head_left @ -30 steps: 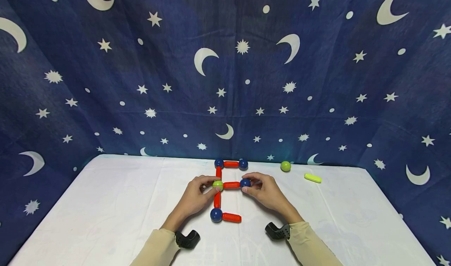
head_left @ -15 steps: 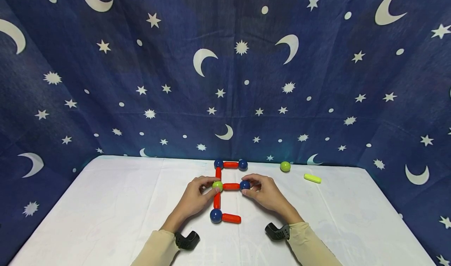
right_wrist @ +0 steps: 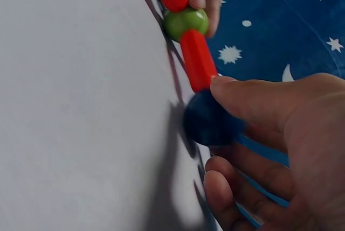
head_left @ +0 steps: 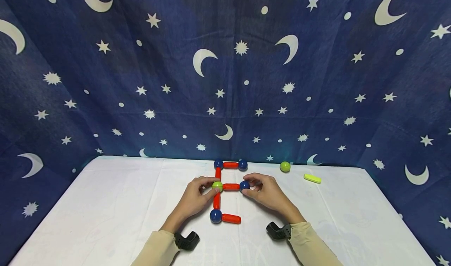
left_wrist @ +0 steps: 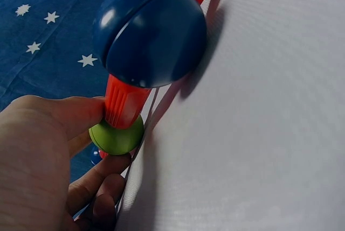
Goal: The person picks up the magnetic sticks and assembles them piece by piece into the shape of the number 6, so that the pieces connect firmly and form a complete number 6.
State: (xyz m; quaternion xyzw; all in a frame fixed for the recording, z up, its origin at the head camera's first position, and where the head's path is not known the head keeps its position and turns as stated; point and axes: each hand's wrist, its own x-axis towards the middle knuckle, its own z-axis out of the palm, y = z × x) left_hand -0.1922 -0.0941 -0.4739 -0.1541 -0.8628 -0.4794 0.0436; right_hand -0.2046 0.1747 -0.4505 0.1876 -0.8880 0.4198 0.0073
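Observation:
Red rods and balls lie joined in an E-like shape on the white cloth. My left hand (head_left: 195,195) pinches the green ball (head_left: 217,186) at the middle joint between thumb and fingers. From there a red rod (head_left: 231,187) runs to a blue ball (head_left: 244,186). Thumb and fingers of my right hand (head_left: 266,189) hold that blue ball, which looks blurred in the right wrist view. Nearest me, another blue ball (head_left: 216,216) carries a red rod (head_left: 231,218) whose right end is free. A blue ball (left_wrist: 151,32) looms large in the left wrist view.
At the far side, two blue balls, a left one (head_left: 218,164) and a right one (head_left: 242,165), are linked by a red rod (head_left: 230,165). A loose green ball (head_left: 285,166) and a yellow-green rod (head_left: 312,178) lie at the back right. Behind hangs a star-patterned blue curtain (head_left: 225,97).
Both hands keep nearly the same place on the green and blue balls. The right hand's fingers shift very slightly, and the whole head view drifts a little.

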